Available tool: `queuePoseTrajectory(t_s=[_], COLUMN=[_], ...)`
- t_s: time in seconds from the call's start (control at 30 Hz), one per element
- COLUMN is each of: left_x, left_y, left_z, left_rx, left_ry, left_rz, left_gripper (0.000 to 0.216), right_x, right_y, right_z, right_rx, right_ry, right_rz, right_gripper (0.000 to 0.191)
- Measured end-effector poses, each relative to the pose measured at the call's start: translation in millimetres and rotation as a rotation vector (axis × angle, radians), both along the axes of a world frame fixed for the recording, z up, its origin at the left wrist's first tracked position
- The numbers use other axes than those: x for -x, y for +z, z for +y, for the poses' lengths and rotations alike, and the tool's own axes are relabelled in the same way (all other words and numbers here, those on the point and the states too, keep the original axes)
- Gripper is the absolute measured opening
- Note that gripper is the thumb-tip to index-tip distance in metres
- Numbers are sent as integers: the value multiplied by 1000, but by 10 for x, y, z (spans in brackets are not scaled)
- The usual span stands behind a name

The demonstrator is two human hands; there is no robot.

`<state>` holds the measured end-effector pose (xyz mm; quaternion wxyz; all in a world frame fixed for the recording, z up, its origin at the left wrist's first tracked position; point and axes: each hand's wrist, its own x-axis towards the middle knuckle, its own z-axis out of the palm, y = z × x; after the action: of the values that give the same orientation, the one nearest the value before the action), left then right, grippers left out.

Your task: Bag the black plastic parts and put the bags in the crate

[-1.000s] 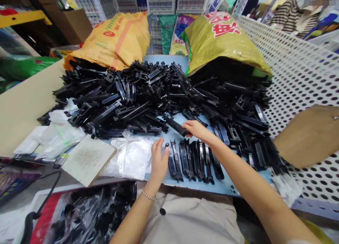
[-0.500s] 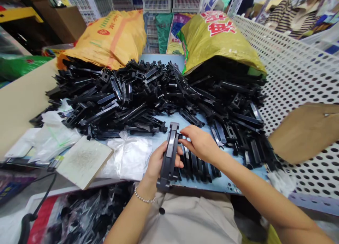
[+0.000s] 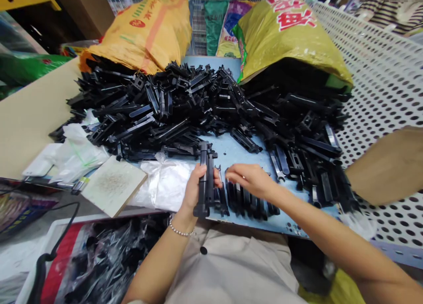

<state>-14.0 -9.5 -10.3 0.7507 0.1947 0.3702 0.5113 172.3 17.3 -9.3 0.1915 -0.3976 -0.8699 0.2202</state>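
Note:
My left hand [image 3: 191, 187] is wrapped round a long black plastic part [image 3: 205, 185], held nearly upright just above the table's front edge. Its slotted side now shows. My right hand [image 3: 253, 178] has its fingers curled together over a row of similar black parts [image 3: 247, 205] lined up on the blue tabletop [image 3: 282, 227]. Whether those fingertips grip anything is hidden. Behind both hands spreads a big heap of the same black parts [image 3: 172, 103].
A yellow-orange sack [image 3: 145, 35] and a yellow-green sack [image 3: 287, 39] lie behind the heap. Left of my hands are a clear plastic bag [image 3: 165, 185] and a pale square board [image 3: 114, 185]. A white perforated panel [image 3: 376, 83] borders the right. Below left stands a box of bagged parts [image 3: 102, 260].
My left hand has turned the black part and brought it slightly left. The right hand has come away from it and now hovers over the row. The view has shifted a little.

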Motion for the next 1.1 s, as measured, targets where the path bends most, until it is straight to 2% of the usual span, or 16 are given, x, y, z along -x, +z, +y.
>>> queuePoseTrajectory(t_s=[0.1,0.17,0.23,0.33,0.4,0.47,0.53,0.57,0.67,0.73,0.8,0.87,0.93,1.0,1.03,1.1], left_x=[56,38,2,8,59,104,105,88,3,-44,-84,-130,-163,-128,-66,144], left_y=[-54,-101,-152,-252,-343,-443,-538,-577,-646,-634,-574,-492,-431,-431,-460,-565], left_z=[16,-30,-106,-221,-268,-280,-251,-223,-114,-76,-116,-231,-368,-456,-468,-433], left_rx=[53,50,4,-66,-16,149,322,379,381,332,259,147,28,-87,-148,-266], left_ry=[-1,-25,-9,62,104,118,102,99,133,142,158,212,250,223,209,237], left_rz=[-18,-25,25,186,265,275,242,215,118,63,43,57,90,175,276,648], left_gripper=[36,39,38,35,35,35,34,34,36,38,40,46,60,63,58,45], right_x=[133,228,283,219,75,-112,-303,-390,-598,-661,-609,-422,-152,101,196,304], right_y=[-29,-111,-213,-339,-415,-523,-669,-744,-868,-808,-653,-485,-383,-370,-388,-443], right_z=[-351,-552,-697,-838,-905,-943,-928,-896,-721,-609,-577,-643,-757,-849,-872,-870], right_rx=[-106,-208,-202,-44,-12,-57,-81,-72,-20,-13,-14,74,287,516,612,758], right_ry=[150,183,141,34,-117,-373,-592,-646,-620,-554,-506,-457,-364,-279,-264,-290], right_rz=[45,62,105,114,38,-85,-193,-227,-248,-216,-117,55,249,414,491,623], right_gripper=[37,36,35,32,30,32,49,56,57,52,49,52,60,61,58,51])
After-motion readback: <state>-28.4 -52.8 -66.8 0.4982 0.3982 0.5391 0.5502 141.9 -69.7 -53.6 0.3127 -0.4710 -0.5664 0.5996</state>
